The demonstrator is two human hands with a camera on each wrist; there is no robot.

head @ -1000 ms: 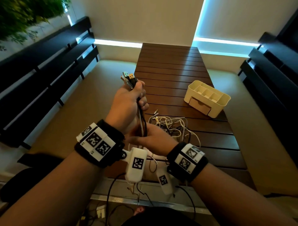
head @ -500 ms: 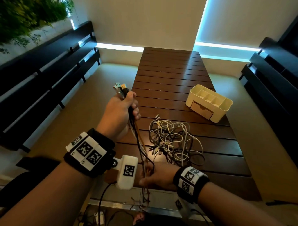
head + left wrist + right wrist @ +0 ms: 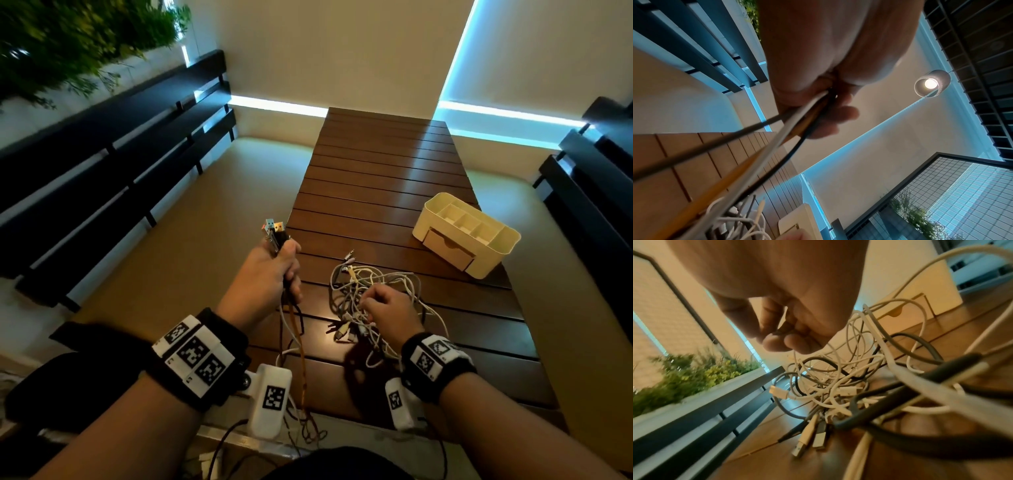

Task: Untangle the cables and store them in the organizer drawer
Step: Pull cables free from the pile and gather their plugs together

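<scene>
My left hand [image 3: 274, 270] is raised over the table's left edge and grips a bundle of cables [image 3: 294, 329]. Their USB plugs [image 3: 275, 231] stick up above the fist, and white, orange and black strands hang down past the front edge. From the left wrist, curled fingers [image 3: 828, 113] wrap those strands [image 3: 777, 146]. My right hand [image 3: 383, 305] hovers over the tangled pile [image 3: 359, 287] of white and grey cables, and its fingertips [image 3: 789, 344] pinch a thin white cable [image 3: 797, 366]. The cream organizer [image 3: 493, 250] stands at the far right with its drawer [image 3: 448, 248] closed.
The slatted wooden table [image 3: 376, 178] stretches away from me. Dark slatted bench backs [image 3: 102, 154] line both sides over beige seat cushions [image 3: 205, 222]. A planter with greenery [image 3: 68, 34] sits at the upper left. Several loose plugs [image 3: 809, 439] lie at the pile's near edge.
My right hand has left the hanging strands near the front edge and moved forward onto the tangled pile. The left hand still holds its bundle in about the same place.
</scene>
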